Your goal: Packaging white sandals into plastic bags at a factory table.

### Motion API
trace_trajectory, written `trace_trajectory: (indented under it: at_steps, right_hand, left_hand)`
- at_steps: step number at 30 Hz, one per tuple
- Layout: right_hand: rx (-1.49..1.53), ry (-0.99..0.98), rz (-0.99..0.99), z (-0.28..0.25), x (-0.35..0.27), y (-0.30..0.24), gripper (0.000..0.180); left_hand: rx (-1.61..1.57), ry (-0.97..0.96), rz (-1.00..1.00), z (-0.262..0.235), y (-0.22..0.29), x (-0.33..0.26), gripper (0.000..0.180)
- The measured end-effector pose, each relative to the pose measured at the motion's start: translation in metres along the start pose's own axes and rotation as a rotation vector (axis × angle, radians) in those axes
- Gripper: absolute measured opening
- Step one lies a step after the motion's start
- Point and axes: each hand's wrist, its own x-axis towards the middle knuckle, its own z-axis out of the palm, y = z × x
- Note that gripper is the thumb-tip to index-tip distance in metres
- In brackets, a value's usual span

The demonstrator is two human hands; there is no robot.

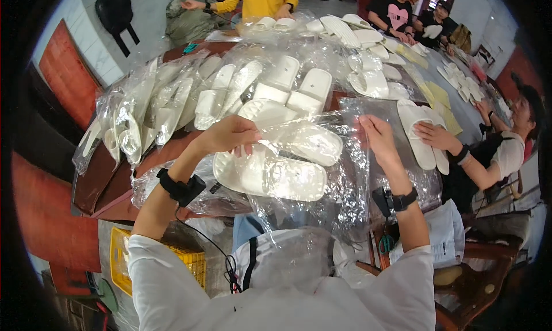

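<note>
A pair of white slippers (296, 179) lies in front of me, soles down, with a clear plastic bag (345, 184) spread over and around their toe ends. My left hand (234, 134) is closed in a pinch at the bag's left edge, just above the slippers. On the other side, my right hand (379, 137) pinches the bag's right edge, so the film stretches between both hands. Glare on the plastic hides how far the slippers sit inside. Just beyond my hands lie more white slippers (310, 89) in clear bags.
Bagged slippers (129, 124) cover the left of the brown table (92, 187). At right, a co-worker's hand (440, 137) rests on a white slipper pair (417, 130). A person in yellow (261, 0) and others work farther back. A yellow crate (119, 262) stands below, at left.
</note>
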Motion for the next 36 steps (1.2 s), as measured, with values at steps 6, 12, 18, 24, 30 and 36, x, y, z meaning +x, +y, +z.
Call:
trace_trajectory:
  at_steps: [6, 12, 18, 24, 30, 36]
  right_hand:
    - [-0.077, -0.095, 0.102, -0.01, -0.006, 0.002, 0.04]
    - [-0.149, -0.413, 0.239, -0.036, -0.064, 0.008, 0.037]
    - [-0.235, -0.404, 0.085, -0.049, -0.108, 0.031, 0.019]
    - [-0.171, -0.041, 0.052, -0.078, -0.123, 0.025, 0.019]
    - [-0.227, 0.165, -0.018, -0.124, -0.109, 0.04, 0.018]
    - [-0.509, 0.351, 0.027, -0.173, -0.098, 0.066, 0.023]
  left_hand:
    - [-0.051, 0.128, 0.004, -0.005, -0.012, 0.01, 0.026]
    - [-0.264, 0.168, -0.077, -0.006, -0.005, 0.009, 0.026]
    - [-0.447, 0.162, -0.051, -0.012, -0.006, 0.022, 0.025]
    - [-0.193, 0.219, -0.037, -0.002, 0.014, 0.039, 0.026]
    - [0.14, 0.175, 0.182, 0.014, 0.048, 0.076, 0.029]
    - [0.191, 0.148, 0.325, 0.04, 0.066, 0.137, 0.026]
